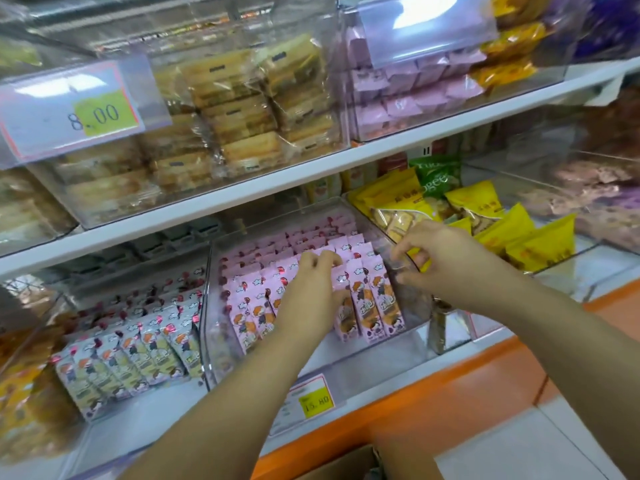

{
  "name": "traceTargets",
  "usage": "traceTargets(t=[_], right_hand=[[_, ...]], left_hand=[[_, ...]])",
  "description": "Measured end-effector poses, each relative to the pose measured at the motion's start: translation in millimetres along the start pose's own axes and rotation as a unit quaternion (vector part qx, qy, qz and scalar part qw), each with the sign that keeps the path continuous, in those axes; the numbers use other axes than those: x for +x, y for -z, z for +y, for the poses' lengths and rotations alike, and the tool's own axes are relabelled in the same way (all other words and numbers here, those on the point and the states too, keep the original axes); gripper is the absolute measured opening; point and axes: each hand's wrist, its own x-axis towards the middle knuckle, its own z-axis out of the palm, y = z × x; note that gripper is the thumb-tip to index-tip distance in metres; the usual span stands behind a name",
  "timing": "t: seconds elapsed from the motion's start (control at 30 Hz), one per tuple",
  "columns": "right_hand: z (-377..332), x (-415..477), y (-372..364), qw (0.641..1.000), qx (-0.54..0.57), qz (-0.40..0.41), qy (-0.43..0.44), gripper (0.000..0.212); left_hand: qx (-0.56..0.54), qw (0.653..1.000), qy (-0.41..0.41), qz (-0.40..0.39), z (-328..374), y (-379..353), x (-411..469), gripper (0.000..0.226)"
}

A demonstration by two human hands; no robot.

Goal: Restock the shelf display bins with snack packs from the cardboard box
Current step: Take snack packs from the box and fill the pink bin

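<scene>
White snack packs (138, 344) are lying in rows toward the lower shelf's (450, 386) left end. In the middle clear bin (363, 358), the left hand (311, 296) is curling over the pink snack packs (367, 306), gripping their tops. The right hand (443, 261) is hooking its fingers at that bin's right wall, but the blur is hiding whether it's clamping anything. The cardboard box (346, 462) is sitting below the shelf's front edge.

Two hands (311, 292) (440, 258), two price tags (104, 112) (317, 400), one cardboard box (346, 462), one green pack (438, 174).
</scene>
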Motion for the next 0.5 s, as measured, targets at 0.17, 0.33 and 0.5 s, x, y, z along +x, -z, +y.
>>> traceTargets(t=[0.17,0.33,0.5], right_hand=[[-6,-5,-8,0.999,-0.014,0.046,-0.010,0.020],[-18,-8,-19,0.993,-0.015,0.112,0.028,0.015],[-52,-47,-43,0.985,0.030,0.137,0.104,0.005]], left_hand=[[-0.013,1.000,-0.010,0.007,-7,2,-4,0.048],[-0.004,1.000,-0.023,0.016,-7,17,-16,0.044],[-0.070,0.987,-0.123,0.076,-14,31,-69,0.027]])
